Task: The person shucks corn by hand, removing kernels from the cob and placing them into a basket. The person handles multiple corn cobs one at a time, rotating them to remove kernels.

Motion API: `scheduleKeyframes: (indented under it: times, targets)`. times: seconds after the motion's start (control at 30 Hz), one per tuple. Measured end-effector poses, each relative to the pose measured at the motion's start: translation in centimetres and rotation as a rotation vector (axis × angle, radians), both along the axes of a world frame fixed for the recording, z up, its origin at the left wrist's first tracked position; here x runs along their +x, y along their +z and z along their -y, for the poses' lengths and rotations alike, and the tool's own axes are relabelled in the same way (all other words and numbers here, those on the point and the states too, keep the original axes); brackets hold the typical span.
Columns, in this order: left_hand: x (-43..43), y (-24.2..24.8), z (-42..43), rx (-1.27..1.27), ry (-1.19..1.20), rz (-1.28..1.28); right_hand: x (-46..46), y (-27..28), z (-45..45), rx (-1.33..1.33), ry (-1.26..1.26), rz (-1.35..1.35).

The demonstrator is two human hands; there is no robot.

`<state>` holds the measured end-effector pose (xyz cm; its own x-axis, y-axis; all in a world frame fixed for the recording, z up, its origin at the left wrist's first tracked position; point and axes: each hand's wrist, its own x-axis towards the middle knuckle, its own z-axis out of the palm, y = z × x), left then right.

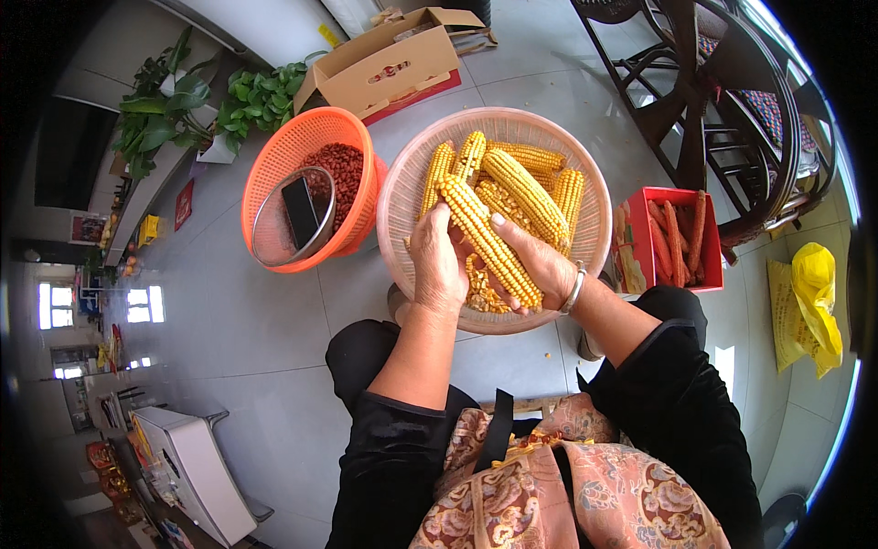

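Both hands hold one ear of yellow corn (pixel 490 240) slantwise above a round pink plastic basket (pixel 403 147). My left hand (pixel 441 261) grips its left side, near the upper end. My right hand (pixel 538 264), with a bangle (pixel 577 291) on the wrist, wraps the right side lower down; some of its fingers are hidden under the ear. More whole ears (pixel 527 195) lie in the basket behind the held one. Loose kernels (pixel 483 291) cover part of the basket's bottom. The held ear looks fully covered in kernels.
An orange basket (pixel 257 189) at left holds dark red kernels or beans (pixel 336 171), a sieve (pixel 264 237) and a phone (pixel 300 213). At right, a red box (pixel 706 278) contains reddish cobs (pixel 675 240). Beyond are a cardboard box (pixel 384 68), potted plants (pixel 264 96), wooden chairs (pixel 689 117) and a yellow bag (pixel 813 302).
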<state>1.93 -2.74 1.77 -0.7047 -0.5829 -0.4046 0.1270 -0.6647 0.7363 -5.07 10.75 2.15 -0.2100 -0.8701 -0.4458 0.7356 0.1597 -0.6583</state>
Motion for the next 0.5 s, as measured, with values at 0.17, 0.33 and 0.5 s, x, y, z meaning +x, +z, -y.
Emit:
scheduleKeyframes:
  times: [0.17,0.33,0.5]
  targets:
    - [-0.2,-0.8,-1.9,-0.088,0.03,-0.076,0.4,-0.6,0.5,-0.011,-0.017,-0.068]
    - [-0.3,-1.7,-2.7,-0.196,0.048,-0.049,0.8,-0.7,0.6,0.034,-0.01,-0.105]
    - [-0.4,-2.3,-2.3,-0.22,0.047,0.025,1.1,-0.4,0.5,0.04,-0.023,-0.116]
